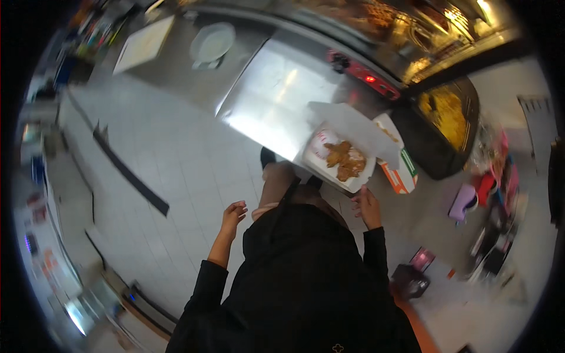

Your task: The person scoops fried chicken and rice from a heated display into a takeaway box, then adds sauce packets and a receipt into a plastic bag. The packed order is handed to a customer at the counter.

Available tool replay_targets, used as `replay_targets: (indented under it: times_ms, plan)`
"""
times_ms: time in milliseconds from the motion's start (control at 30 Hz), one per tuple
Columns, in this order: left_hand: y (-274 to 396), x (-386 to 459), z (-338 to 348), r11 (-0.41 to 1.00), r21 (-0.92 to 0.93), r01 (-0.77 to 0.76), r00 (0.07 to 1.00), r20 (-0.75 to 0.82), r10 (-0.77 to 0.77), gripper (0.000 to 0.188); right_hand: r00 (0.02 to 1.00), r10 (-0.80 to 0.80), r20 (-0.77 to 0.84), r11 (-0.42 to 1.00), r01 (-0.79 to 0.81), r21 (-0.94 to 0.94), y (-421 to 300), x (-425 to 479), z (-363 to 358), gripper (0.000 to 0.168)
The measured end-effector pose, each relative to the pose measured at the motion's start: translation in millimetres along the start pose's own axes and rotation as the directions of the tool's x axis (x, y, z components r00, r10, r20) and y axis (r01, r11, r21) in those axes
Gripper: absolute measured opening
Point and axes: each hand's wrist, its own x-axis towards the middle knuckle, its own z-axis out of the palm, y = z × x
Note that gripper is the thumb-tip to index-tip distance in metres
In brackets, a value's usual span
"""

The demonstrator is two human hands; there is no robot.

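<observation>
My left hand [234, 214] hangs over the tiled floor with its fingers loosely bent, holding nothing. My right hand [368, 205] is just below the near corner of an open white takeaway box [309, 155]; whether a fingertip touches it cannot be told. Browned, fried-looking food pieces [345, 161] lie inside on a lining with red print. A sheet of white paper [353, 125] slants up from the far side of the box. Beside it stands a carton [399, 176] with orange and green panels, with some food at its far end.
A steel counter [282, 84] bears the box, below a red control panel [364, 76] and a lit food display [397, 22]. Yellow food [443, 114] fills a dark container at right. Purple tape dispenser [462, 202], white board [145, 44] and round pale dish [213, 42] lie farther out.
</observation>
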Motion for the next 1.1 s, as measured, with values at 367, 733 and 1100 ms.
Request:
replay_targets:
  times_ms: [367, 733, 1100]
  plan:
    - [-123.1, -19.3, 42.3, 0.973, -0.129, -0.189, 0.900, -0.418, 0.119, 0.012, 0.968, 0.075, 0.239, 0.974, -0.020, -0.225, -8.6, 24.5, -30.4, 0.057]
    - [-85.6, -8.4, 5.3, 0.943, -0.302, -0.139, 0.819, -0.570, -0.062, 0.033, 0.962, -0.271, 0.032, 0.926, 0.270, -0.265, 0.7, 15.8, -31.3, 0.022]
    - [-97.9, 92.4, 29.8, 0.859, 0.496, -0.128, 0.891, -0.324, 0.320, 0.050, 0.984, -0.177, 0.014, 0.937, 0.172, -0.304, 5.1, 18.3, -35.5, 0.028]
